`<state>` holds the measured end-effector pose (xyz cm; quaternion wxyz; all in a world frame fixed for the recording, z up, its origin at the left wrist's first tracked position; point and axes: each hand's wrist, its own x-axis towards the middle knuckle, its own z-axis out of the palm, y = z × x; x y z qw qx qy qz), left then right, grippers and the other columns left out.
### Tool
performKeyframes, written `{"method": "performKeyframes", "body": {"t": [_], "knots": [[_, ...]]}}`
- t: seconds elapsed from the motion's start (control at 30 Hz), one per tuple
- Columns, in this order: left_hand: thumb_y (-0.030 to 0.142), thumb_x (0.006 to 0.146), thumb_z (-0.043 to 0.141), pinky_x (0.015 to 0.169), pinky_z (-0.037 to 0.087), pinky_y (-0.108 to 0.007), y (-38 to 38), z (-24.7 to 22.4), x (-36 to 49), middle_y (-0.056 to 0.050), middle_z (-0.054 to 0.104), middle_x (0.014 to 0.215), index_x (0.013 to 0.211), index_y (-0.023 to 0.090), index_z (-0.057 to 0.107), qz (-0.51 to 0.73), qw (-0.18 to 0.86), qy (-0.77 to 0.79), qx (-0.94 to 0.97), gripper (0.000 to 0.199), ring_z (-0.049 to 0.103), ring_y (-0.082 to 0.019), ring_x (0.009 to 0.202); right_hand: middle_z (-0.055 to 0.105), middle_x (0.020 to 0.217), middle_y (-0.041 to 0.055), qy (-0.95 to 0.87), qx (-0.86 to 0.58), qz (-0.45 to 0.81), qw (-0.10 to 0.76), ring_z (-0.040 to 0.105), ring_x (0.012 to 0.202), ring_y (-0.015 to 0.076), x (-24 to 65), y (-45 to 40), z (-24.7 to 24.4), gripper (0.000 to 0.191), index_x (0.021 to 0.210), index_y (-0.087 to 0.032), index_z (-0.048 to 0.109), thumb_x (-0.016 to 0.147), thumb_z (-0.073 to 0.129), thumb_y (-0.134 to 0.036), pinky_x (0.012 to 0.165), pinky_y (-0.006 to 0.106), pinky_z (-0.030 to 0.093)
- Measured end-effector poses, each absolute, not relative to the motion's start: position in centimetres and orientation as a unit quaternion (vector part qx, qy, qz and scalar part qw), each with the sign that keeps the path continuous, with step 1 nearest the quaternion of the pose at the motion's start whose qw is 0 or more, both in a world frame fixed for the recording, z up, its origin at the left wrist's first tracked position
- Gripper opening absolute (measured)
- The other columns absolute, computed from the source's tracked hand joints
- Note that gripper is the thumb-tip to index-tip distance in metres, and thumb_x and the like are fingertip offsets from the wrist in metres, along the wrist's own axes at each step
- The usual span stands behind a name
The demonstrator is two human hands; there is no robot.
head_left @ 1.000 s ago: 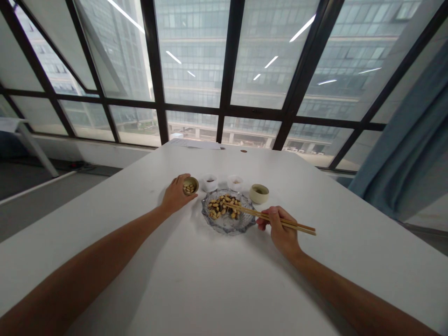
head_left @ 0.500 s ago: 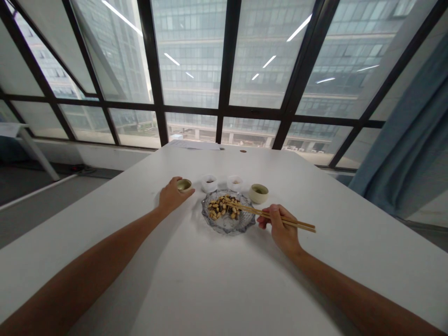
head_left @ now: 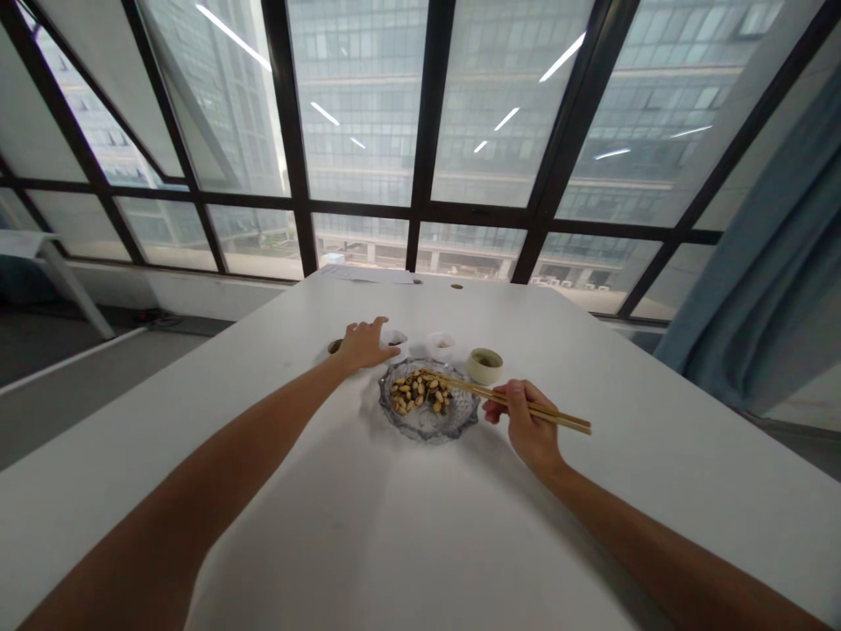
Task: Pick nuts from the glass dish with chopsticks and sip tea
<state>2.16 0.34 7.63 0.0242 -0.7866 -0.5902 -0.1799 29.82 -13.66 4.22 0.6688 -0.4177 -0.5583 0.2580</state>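
Windows (head_left: 483, 114) stand at 12 o'clock, beyond the far edge of the table (head_left: 328, 543); the white tabletop gives moving room toward 6 o'clock. On it, the glass plate (head_left: 430, 432) contains nuts (head_left: 407, 394). Around the plate: left hand (head_left: 361, 344) at 10 o'clock, fingers spread beside a dark-filled white cup (head_left: 398, 336), contact not determinable; right hand (head_left: 529, 425) past 3 o'clock, fingers closed on chopsticks (head_left: 469, 386), tips at the nuts; pale green bowl (head_left: 484, 373) at 2, contents unclear; second white cup (head_left: 441, 347), pale contents, at 12; small green cup (head_left: 334, 348), partly hidden, at 10.
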Motion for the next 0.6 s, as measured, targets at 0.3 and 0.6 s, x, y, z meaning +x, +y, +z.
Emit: {"method": "performKeyframes", "body": {"t": [0.3, 0.6], "knots": [[0.03, 0.075, 0.078, 0.103, 0.048, -0.038, 0.0, 7.9, 2.1, -0.013, 0.067, 0.131, 0.142, 0.018, 0.043, -0.234, 0.013, -0.495, -0.837, 0.077, 0.066, -0.029, 0.118, 0.07, 0.059, 0.0032, -0.674, -0.395, 0.115, 0.613, 0.064, 0.049, 0.018, 29.5, -10.9, 5.8, 0.042, 0.072, -0.023, 0.065, 0.094, 0.057, -0.058, 0.048, 0.031, 0.052], [0.033, 0.076, 0.077, 0.105, 0.047, -0.041, -0.4, 8.0, 2.1, -0.011, 0.068, 0.13, 0.143, 0.022, 0.042, -0.241, 0.005, -0.494, -0.836, 0.077, 0.065, -0.029, 0.12, 0.07, 0.061, 0.0022, -0.742, -0.412, 0.134, 0.512, 0.065, 0.055, 0.0183, 25.0, -5.9, 8.1, 0.045, 0.074, -0.023, 0.067, 0.09, 0.058, -0.064, 0.054, 0.03, 0.051]]}}
